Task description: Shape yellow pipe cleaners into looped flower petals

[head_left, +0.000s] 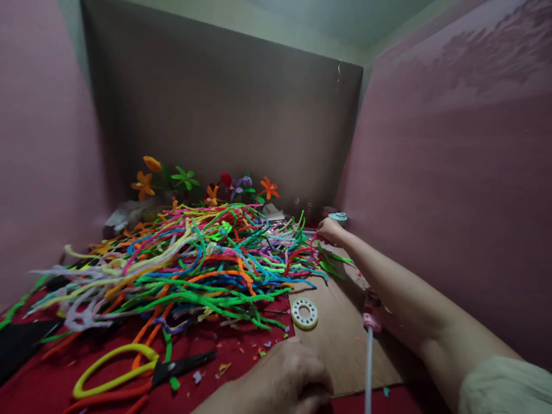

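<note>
Resting left hand [297,374]: lying low at the near edge, its fingers folding under; whether it is holding anything, I cannot tell.
Right hand [331,231]: standing at the far end of the cardboard sheet [340,351], its grip bunching at the fingertips beside a pink stem [313,240]; whether it is pinching the stem, I cannot tell.
Pink stem: sitting at the right edge of the pile of fuzzy stems [224,270], just left of green leaf pieces [328,268].
Handling: looking light and soft, probably bending easily and tangling with its neighbours; a loose end is seeming the best place to take hold.
Around the cardboard: a tape spool [304,313] is lying near the left hand; yellow-handled scissors [161,368] are lying on the red surface [235,368].
Hard to see: the right forearm is partly covering a pink tool [371,321]; the frame is cutting off the scissors' lower handle; the left fingertips are hiding.
</note>
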`<state>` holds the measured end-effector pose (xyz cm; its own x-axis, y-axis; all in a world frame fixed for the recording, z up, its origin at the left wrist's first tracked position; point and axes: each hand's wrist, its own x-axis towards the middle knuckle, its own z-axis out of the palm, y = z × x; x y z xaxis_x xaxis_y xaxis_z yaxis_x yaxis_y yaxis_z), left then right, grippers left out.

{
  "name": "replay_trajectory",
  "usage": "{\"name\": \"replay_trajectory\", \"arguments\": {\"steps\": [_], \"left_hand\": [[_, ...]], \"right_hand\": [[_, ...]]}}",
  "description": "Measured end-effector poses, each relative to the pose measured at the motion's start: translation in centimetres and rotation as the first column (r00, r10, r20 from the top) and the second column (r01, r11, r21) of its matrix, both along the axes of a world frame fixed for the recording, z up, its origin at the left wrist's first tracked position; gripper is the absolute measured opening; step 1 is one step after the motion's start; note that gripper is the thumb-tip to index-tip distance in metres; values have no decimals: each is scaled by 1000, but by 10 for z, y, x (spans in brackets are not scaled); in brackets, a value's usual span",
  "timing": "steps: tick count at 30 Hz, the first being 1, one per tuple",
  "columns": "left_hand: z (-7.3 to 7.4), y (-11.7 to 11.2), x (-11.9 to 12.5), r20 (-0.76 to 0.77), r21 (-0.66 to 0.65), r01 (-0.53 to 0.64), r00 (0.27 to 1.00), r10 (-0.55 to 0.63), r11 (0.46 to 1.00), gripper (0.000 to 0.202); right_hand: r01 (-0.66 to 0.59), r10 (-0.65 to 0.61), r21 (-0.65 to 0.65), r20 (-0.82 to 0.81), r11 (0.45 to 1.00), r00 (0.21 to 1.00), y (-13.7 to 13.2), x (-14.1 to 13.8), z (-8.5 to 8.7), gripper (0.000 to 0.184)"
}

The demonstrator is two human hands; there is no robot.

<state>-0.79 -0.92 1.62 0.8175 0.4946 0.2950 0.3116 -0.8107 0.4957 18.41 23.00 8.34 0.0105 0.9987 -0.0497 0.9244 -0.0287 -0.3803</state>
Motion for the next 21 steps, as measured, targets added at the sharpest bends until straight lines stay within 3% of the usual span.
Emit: {"name": "replay_trajectory", "arguments": {"steps": [5,8,15,21], "left_hand": [[1,1,0,3,-34,23,1000,-23,999,10],[3,2,0,7,-57,36,999,-36,998,9],[8,-3,-1,-23,-48,0,1000,-1,999,13],[11,-8,-1,-30,-78,-70,997,68,994,15]], "right_hand": [[-16,13,54,59,998,998,16,-7,-19,27],[-23,18,76,62,997,998,22,-10,-22,26],[-5,4,124,13,992,1000,14,4,2,15],[-87,108,156,-131,984,985,-36,0,25,17]]}}
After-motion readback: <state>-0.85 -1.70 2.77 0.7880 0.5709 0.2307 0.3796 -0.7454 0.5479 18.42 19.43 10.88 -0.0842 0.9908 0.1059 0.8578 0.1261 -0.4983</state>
